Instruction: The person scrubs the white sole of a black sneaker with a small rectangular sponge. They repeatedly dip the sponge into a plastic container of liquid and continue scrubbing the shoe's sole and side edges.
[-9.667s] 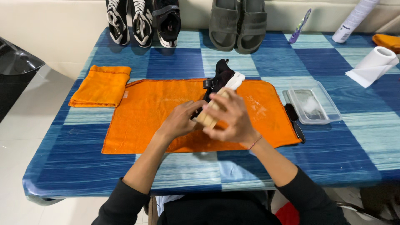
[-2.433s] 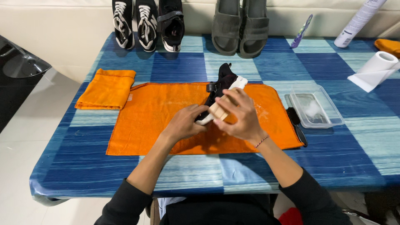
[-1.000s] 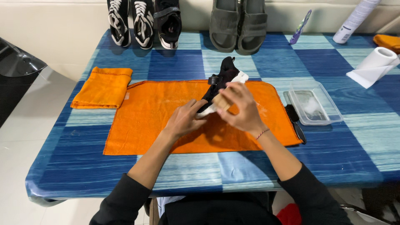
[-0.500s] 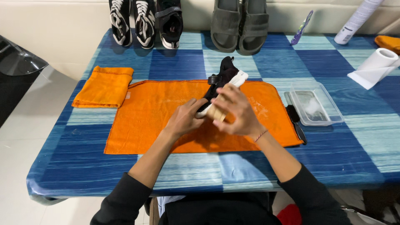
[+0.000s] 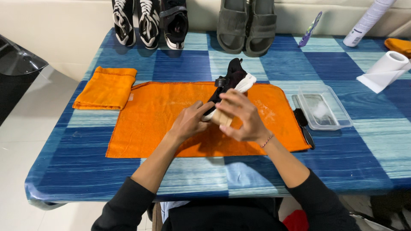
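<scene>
Steadying black-and-white shoe [image 5: 233, 81] over middle of orange cloth [image 5: 158, 115], left hand [image 5: 188, 122] fingers closed on its near end; right hand [image 5: 239, 115] fingers gripping wooden brush [image 5: 221, 118] against it. Cloth presumably catches dirt off bench [image 5: 85, 167].

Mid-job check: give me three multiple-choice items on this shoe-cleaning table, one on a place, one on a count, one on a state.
1. Where does the folded orange cloth lie?
A. left of the spread orange towel
B. inside the clear plastic tray
C. on the grey slide sandals

2. How many grey slide sandals stand at the table's far edge?
A. one
B. two
C. four

3. What is the state of the black-and-white shoe?
A. lying untouched beside the white paper roll
B. held over the towel by the left hand, with the right hand pressing a tan wooden brush to it
C. in the tray

Answers: 1 A, the cloth sits off the towel's left end; 2 B, a pair shows; 3 B, both hands meet at it.
</scene>
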